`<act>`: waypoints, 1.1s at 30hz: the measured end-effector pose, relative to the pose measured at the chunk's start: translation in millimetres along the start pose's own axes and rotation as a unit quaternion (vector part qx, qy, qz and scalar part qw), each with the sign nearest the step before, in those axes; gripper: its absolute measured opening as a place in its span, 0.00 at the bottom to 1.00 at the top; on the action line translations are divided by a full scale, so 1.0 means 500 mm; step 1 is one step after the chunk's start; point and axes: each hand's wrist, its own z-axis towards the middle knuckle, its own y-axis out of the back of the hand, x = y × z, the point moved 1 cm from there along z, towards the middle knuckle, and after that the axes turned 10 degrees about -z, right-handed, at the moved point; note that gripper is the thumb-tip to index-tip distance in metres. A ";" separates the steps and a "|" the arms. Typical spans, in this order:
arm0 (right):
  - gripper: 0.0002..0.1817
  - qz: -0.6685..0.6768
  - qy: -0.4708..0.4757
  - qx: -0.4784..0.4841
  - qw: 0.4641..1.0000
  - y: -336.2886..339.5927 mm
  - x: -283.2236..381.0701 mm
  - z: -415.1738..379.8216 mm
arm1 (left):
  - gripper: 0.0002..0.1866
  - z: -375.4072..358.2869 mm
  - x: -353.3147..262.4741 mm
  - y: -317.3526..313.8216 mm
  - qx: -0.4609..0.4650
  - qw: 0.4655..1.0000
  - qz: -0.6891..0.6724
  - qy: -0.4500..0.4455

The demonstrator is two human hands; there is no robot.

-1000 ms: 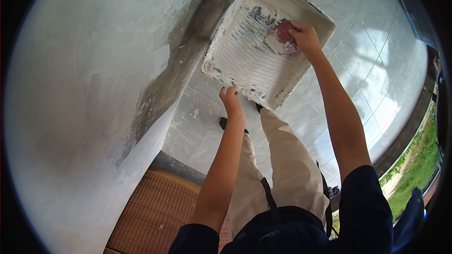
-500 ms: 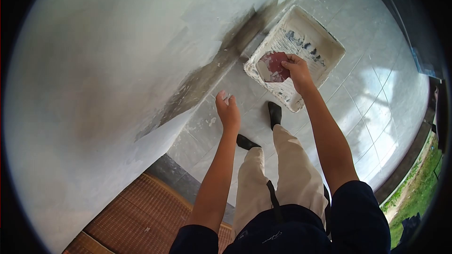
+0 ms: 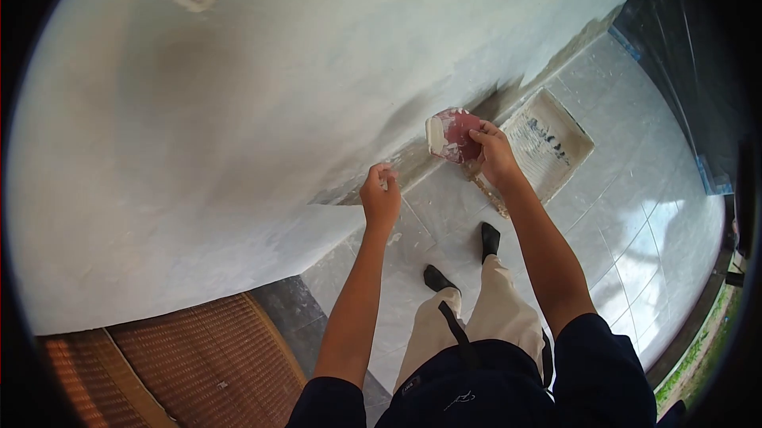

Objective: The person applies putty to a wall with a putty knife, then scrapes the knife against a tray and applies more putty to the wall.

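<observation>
The left hand (image 3: 381, 198) is loosely curled, fingers bent in on nothing that can be made out, held up near the white wall (image 3: 238, 111). The right hand (image 3: 494, 154), arm outstretched, grips a red scraper (image 3: 454, 134) with white putty along its edge, just above the putty tray (image 3: 556, 146) on the tiled floor (image 3: 635, 222). No writing is readable.

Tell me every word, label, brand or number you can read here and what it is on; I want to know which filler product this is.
None can be read.
The red scraper in the right hand shows only white paste, no print.
The tray on the floor has dark smears, not letters.
A small pale mark on the dark shorts is too small to read.
The left hand and the wall carry no writing.
</observation>
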 end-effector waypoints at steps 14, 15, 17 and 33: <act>0.15 0.099 0.104 0.191 0.971 -0.373 0.239 -0.157 | 0.22 0.061 -0.332 0.281 -0.150 0.897 0.176 -0.377; 0.15 0.096 0.110 0.204 0.968 -0.392 0.257 -0.167 | 0.22 0.063 -0.352 0.293 -0.162 0.892 0.178 -0.382; 0.15 0.100 0.126 0.261 0.952 -0.431 0.295 -0.181 | 0.25 0.067 -0.395 0.317 -0.179 0.859 0.216 -0.428; 0.17 0.106 0.191 0.412 0.885 -0.703 0.463 -0.271 | 0.25 0.094 -0.615 0.591 -0.294 0.694 0.406 -0.517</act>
